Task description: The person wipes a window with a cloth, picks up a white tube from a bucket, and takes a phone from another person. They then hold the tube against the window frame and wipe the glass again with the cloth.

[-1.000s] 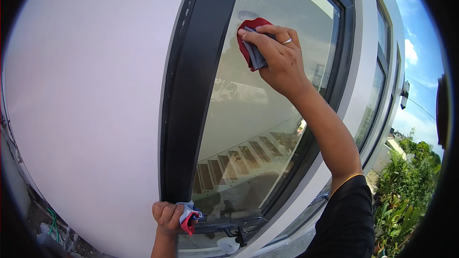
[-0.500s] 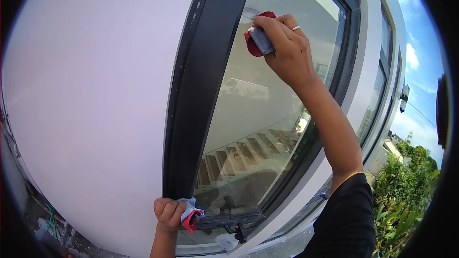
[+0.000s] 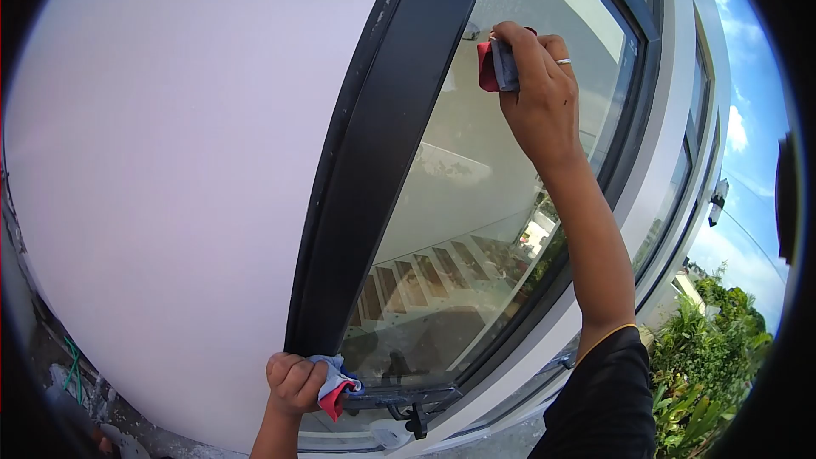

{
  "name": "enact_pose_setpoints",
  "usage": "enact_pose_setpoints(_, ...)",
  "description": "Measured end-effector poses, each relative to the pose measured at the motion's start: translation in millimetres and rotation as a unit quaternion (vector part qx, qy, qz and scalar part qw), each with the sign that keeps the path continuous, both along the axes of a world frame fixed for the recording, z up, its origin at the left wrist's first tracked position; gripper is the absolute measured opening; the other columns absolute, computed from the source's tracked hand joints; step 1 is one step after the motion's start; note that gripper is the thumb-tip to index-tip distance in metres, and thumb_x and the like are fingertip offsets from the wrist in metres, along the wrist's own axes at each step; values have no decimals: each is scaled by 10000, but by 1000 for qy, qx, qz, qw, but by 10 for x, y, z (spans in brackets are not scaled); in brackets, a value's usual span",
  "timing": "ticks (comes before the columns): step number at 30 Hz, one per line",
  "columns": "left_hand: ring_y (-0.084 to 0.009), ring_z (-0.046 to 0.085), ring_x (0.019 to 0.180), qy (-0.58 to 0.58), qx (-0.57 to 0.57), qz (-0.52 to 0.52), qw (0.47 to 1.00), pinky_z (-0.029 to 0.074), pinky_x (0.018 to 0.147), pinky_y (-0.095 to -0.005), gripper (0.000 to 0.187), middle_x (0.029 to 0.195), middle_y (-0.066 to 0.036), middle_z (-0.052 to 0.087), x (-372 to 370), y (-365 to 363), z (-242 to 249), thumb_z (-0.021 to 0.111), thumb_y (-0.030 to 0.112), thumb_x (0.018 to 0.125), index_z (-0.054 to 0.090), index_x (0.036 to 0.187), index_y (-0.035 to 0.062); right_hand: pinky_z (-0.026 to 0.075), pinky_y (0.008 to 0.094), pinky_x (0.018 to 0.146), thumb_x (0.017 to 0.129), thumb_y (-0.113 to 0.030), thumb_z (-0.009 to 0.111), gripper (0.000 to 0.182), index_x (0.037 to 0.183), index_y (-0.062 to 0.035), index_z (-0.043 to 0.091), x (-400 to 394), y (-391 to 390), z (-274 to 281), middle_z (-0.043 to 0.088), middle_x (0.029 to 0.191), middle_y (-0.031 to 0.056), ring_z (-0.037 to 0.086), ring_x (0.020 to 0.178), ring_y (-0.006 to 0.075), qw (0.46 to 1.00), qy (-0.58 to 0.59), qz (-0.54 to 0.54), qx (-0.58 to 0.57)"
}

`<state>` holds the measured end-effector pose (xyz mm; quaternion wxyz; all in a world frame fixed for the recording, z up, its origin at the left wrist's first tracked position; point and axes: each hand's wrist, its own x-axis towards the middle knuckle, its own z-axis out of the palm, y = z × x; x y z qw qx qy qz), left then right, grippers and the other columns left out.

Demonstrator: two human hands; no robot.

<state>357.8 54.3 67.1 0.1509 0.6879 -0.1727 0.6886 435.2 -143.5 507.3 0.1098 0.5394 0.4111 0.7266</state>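
A: Where is the red-and-grey cloth (image 3: 503, 67) sitting?
B: It is resting against the pane (image 3: 459, 195), high up and nearer its left edge than its right. The right hand (image 3: 537, 76) is curling its fingers around it, partly closed.
A: Which way is it pointing?
B: Its visible folds are running roughly up and down in the view, with red showing on the left and grey beside the fingers.
A: And the left hand (image 3: 297, 382)?
B: It is closing around the blue-and-red cloth (image 3: 333, 386), at the foot of the dark frame (image 3: 374, 136), by the pane's lower left corner. That cloth is bunching out past the fingers, its red end pointing down.
A: Are any containers showing?
B: A pale, rounded thing (image 3: 389, 434) is showing below the pane, near the black handle (image 3: 416, 422). I cannot tell whether it is a container or holding anything.
A: What is standing around?
B: The white wall (image 3: 178, 161) is filling the left side, and plants (image 3: 710, 357) are growing at lower right.
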Motion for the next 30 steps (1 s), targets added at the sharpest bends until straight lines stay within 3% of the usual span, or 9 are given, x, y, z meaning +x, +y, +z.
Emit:
enact_pose_setpoints(7,-189,567,813,-2,12,15,1000,444,727,-360,457,816,-9,550,18,22,-40,707,571,840,700,816,115,554,410,818,724,105,771,579,1218,-156,620,-21,-23,-50,738,1054,86,669,1002,302,1000,10,-7,19)
enact_pose_setpoints(10,-192,568,814,0,15,6,1000,447,728,-359,455,817,-11,547,-15,27,19,713,570,837,700,823,115,548,393,793,693,57,792,540,1172,-134,633,18,66,156,731,1002,55,652,925,286,999,-40,0,19)
enact_pose_setpoints(16,-199,569,820,1,14,1,1000,452,727,-364,453,814,-16,537,-7,26,20,710,563,845,698,824,111,544,410,791,717,71,762,515,1170,-132,628,-38,-90,-104,735,1012,67,656,929,291,999,-29,-28,-31)
enact_pose_setpoints(20,-224,574,812,-7,31,24,999,464,720,-389,405,813,-38,540,29,65,-46,690,496,864,692,829,93,544,406,785,688,54,759,532,1167,-137,630,-189,-349,-429,731,1022,55,655,912,285,973,216,76,-3)
enact_pose_setpoints(21,-235,575,810,-6,18,40,999,466,718,-397,400,813,-48,541,5,88,-76,692,486,859,692,834,87,543,405,778,676,41,763,535,1162,-141,633,-215,-474,-633,731,1035,48,652,895,283,948,294,124,18)
enact_pose_setpoints(23,-257,578,806,-5,12,39,999,470,713,-412,393,813,-67,543,43,53,-81,696,467,851,692,845,74,543,388,754,650,18,775,526,1130,-152,644,-323,-717,-1190,711,1022,33,641,872,271,959,254,128,16)
enact_pose_setpoints(27,-304,561,850,-16,33,78,996,463,754,-443,408,827,-75,534,53,-24,12,684,444,863,632,888,40,544,349,728,622,-21,789,505,1088,-156,651,-517,-1228,-2825,651,945,25,630,907,238,906,367,201,63)
enact_pose_setpoints(29,-309,529,913,66,-11,21,998,455,781,-430,423,945,-128,526,-49,-103,-31,622,422,935,581,915,1,550,376,729,672,-25,778,466,1111,-138,669,-657,-1664,-3864,690,1033,37,643,868,270,859,485,131,101)
enact_pose_setpoints(30,-316,520,1000,114,-9,-72,991,450,877,-478,374,992,-112,456,-95,-127,-113,636,399,919,541,895,38,547,392,744,691,-39,764,455,1122,-137,658,-833,-1925,-4353,692,1030,43,643,883,285,803,571,90,148)
